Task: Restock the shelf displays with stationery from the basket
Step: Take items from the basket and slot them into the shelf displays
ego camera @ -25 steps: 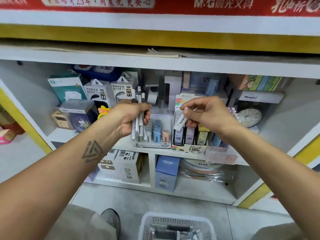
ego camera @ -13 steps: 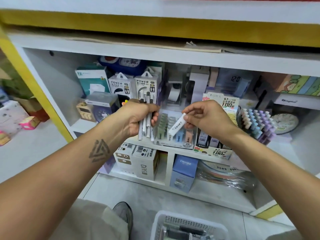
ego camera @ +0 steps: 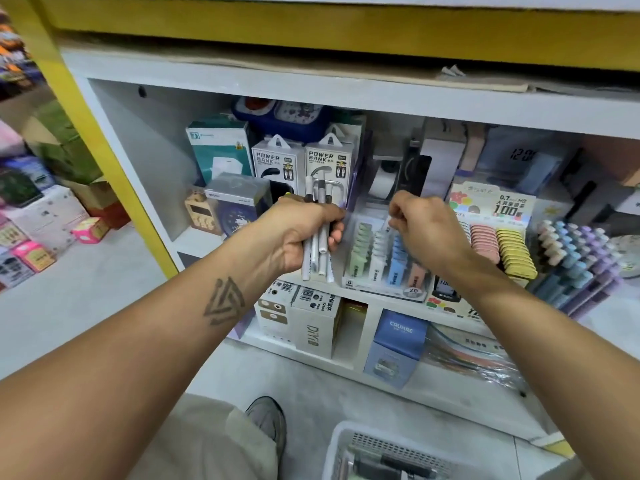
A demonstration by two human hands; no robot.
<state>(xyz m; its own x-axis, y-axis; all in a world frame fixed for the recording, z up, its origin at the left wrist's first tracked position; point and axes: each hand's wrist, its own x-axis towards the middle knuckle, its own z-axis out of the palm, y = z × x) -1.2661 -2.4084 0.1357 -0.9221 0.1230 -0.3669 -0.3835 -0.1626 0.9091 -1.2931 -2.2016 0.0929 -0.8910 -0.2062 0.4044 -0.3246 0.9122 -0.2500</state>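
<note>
1. Left hand (ego camera: pixel 304 233) grips a bundle of pens (ego camera: pixel 320 233) upright, beside the tray (ego camera: pixel 384 282).
2. Right hand (ego camera: pixel 424 230), fingers curled, is over the tray's rows; its white case, visible earlier, is now hidden.
3. Basket (ego camera: pixel 346 441) on the floor below.

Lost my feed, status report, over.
Left hand grips bundle of white pens. Right hand, fingers curled, over clear tray of pastel lead cases. Nothing in the way.

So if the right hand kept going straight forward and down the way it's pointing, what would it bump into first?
Probably the white row of lead cases in the clear display tray, directly under the right hand; depth is hard to judge.
</note>
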